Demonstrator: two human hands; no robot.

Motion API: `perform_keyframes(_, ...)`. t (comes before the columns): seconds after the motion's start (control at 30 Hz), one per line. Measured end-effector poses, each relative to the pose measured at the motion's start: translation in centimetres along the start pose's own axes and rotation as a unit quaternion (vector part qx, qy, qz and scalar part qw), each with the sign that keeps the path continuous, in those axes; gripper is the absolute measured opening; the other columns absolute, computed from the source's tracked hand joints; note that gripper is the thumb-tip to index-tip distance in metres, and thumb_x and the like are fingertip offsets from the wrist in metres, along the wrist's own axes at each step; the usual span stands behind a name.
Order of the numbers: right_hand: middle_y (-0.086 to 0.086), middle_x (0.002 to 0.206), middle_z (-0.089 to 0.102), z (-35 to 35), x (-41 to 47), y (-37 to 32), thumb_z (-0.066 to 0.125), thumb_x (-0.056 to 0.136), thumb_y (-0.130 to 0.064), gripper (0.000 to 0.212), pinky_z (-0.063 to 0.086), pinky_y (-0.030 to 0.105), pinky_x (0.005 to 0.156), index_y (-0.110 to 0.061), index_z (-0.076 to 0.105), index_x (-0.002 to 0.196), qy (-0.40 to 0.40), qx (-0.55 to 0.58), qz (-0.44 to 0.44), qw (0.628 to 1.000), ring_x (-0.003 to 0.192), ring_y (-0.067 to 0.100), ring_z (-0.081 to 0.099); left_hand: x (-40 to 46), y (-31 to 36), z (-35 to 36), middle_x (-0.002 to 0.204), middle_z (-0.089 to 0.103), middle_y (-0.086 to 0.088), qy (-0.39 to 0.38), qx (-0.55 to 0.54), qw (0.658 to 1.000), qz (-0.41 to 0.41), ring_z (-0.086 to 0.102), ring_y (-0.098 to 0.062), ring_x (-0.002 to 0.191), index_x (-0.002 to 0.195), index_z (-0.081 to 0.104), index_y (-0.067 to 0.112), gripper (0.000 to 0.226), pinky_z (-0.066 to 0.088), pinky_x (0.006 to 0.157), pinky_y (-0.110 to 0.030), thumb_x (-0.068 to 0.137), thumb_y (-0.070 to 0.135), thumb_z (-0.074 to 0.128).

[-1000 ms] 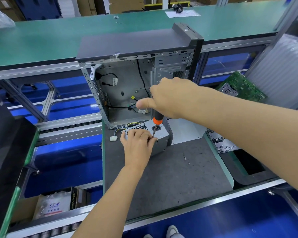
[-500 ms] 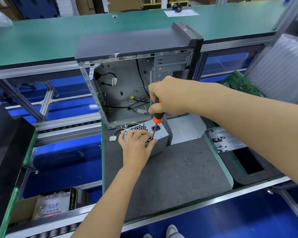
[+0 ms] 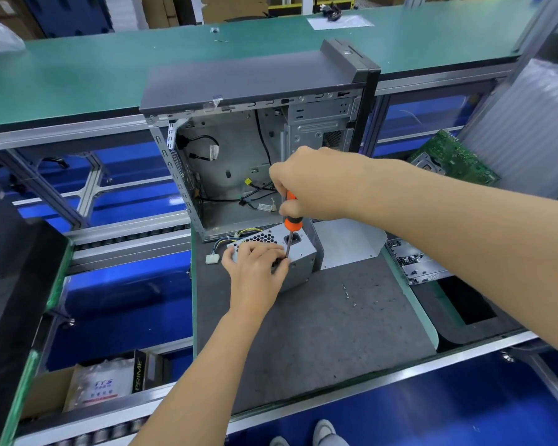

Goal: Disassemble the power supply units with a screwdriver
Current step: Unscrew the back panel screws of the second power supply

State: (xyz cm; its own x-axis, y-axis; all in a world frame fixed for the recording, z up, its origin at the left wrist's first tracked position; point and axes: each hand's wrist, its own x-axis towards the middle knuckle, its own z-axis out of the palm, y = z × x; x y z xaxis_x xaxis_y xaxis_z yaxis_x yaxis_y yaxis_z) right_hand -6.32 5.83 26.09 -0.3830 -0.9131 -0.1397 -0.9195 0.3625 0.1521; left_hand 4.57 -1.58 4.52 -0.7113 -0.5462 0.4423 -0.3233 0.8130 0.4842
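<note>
Since half a second ago the right hand (image 3: 313, 185) has closed more tightly round the screwdriver (image 3: 291, 226), its thumb now tucked against the orange handle, while the tool itself stays almost upright in the same spot. The fingers wrap the upper handle; only the lower orange collar and the thin shaft show below the fist. The shaft's tip meets the top face of the power supply unit (image 3: 298, 255) at its near edge, right beside the left hand (image 3: 255, 272).

The left hand rests on top of the power supply unit, fingers curled over its perforated top, fingertips pressed close to the screwdriver tip; whether they pinch a screw there cannot be told.

The power supply unit stands on the grey mat (image 3: 319, 333), just in front of the open computer case (image 3: 255, 140). Its wires and a white connector (image 3: 211, 259) trail off to its left. A few small screws (image 3: 348, 294) lie on the mat to its right, well apart from it. A green circuit board (image 3: 455, 160) leans further to the right, behind the forearm.
</note>
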Motion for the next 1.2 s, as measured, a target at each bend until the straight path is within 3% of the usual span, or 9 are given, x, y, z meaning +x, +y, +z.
perform_keyframes(0.27, 0.0, 0.106, 0.042, -0.3, -0.1, 0.1, 0.063, 0.09, -0.016, 0.021, 0.039, 0.031, 0.063, -0.022, 0.055, 0.109, -0.03, 0.043, -0.042, 0.998, 0.095, 0.027, 0.057, 0.3, 0.2, 0.0, 0.09, 0.072, 0.013, -0.023, 0.042, 0.999, -0.007, 0.058, -0.021, 0.099, 0.078, 0.075, 0.019, 0.01, 0.033, 0.1, -0.062, 0.082, 0.027, 0.08)
perform_keyframes(0.4, 0.004, 0.09, 0.039, -0.2, -0.4, -0.2, 0.052, 0.092, -0.061, 0.053, 0.034, 0.032, 0.052, -0.016, 0.046, 0.118, -0.019, 0.011, 0.02, 1.0, 0.073, 0.027, 0.047, 0.5, 0.4, 0.0, 0.085, 0.071, 0.013, -0.023, 0.054, 0.998, -0.002, 0.06, -0.023, 0.096, 0.076, 0.073, 0.019, 0.012, 0.033, 0.102, -0.061, 0.082, 0.027, 0.08)
perform_keyframes(0.5, 0.005, 0.077, 0.029, -0.1, -0.4, -0.3, 0.043, 0.102, -0.048, 0.037, 0.03, 0.032, 0.048, -0.017, 0.048, 0.122, 0.0, -0.057, 0.015, 0.998, 0.066, 0.026, 0.039, 0.4, 0.3, -0.1, 0.084, 0.071, 0.012, -0.017, 0.052, 0.998, 0.007, 0.06, -0.023, 0.094, 0.075, 0.073, 0.018, 0.013, 0.034, 0.102, -0.062, 0.08, 0.026, 0.082)
perform_keyframes(0.73, 0.001, 0.102, 0.049, -0.5, -0.4, 0.5, 0.065, 0.086, -0.025, 0.024, 0.05, 0.036, 0.07, -0.025, 0.051, 0.105, -0.023, 0.105, -0.05, 0.993, 0.092, 0.025, 0.056, 0.3, -0.3, -0.1, 0.091, 0.071, 0.011, -0.022, 0.027, 0.999, -0.005, 0.06, -0.02, 0.098, 0.08, 0.074, 0.02, 0.019, 0.033, 0.102, -0.059, 0.079, 0.036, 0.083)
perform_keyframes(0.83, 0.0, 0.093, 0.045, -0.3, -0.3, 0.6, 0.062, 0.089, -0.044, 0.031, 0.051, 0.04, 0.071, -0.025, 0.045, 0.106, -0.015, 0.088, -0.033, 0.995, 0.088, 0.027, 0.057, 0.0, -0.6, 0.2, 0.097, 0.073, 0.01, 0.0, 0.024, 0.999, 0.03, 0.063, -0.021, 0.098, 0.086, 0.078, 0.019, 0.017, 0.038, 0.097, -0.061, 0.077, 0.031, 0.086)
perform_keyframes(0.93, -0.001, 0.077, 0.033, -0.2, -0.4, 0.2, 0.043, 0.089, -0.072, 0.055, 0.031, 0.032, 0.049, -0.021, 0.033, 0.103, 0.011, 0.023, 0.014, 1.0, 0.061, 0.018, 0.038, -0.1, -0.9, 0.3, 0.1, 0.073, 0.013, 0.017, 0.014, 0.998, 0.05, 0.062, -0.019, 0.099, 0.086, 0.08, 0.02, 0.006, 0.037, 0.096, -0.06, 0.081, 0.023, 0.082)
perform_keyframes(1.0, 0.001, 0.076, 0.03, -0.2, -0.3, 0.1, 0.043, 0.095, -0.063, 0.047, 0.027, 0.031, 0.048, -0.017, 0.036, 0.103, 0.023, 0.003, 0.018, 1.0, 0.059, 0.019, 0.035, -0.1, -1.0, 0.2, 0.101, 0.072, 0.015, 0.007, 0.007, 0.999, 0.041, 0.06, -0.018, 0.101, 0.086, 0.08, 0.021, 0.004, 0.035, 0.098, -0.058, 0.082, 0.022, 0.08)
perform_keyframes(1.1, 0.006, 0.095, 0.047, -0.3, -0.1, 0.2, 0.053, 0.097, -0.036, 0.028, 0.047, 0.038, 0.063, -0.017, 0.045, 0.115, -0.008, 0.038, -0.023, 0.999, 0.081, 0.029, 0.056, 0.1, -0.8, 0.1, 0.1, 0.072, 0.017, -0.006, -0.003, 1.0, 0.02, 0.059, -0.016, 0.102, 0.081, 0.079, 0.021, 0.003, 0.032, 0.1, -0.056, 0.083, 0.023, 0.08)
perform_keyframes(1.2, 0.004, 0.102, 0.045, -0.4, -0.2, 0.1, 0.056, 0.094, -0.045, 0.036, 0.045, 0.037, 0.064, -0.019, 0.042, 0.114, -0.016, 0.062, -0.027, 0.998, 0.085, 0.029, 0.056, 0.2, -0.3, 0.1, 0.097, 0.072, 0.017, -0.014, 0.002, 1.0, 0.001, 0.058, -0.017, 0.102, 0.076, 0.076, 0.02, 0.009, 0.031, 0.099, -0.054, 0.083, 0.024, 0.08)
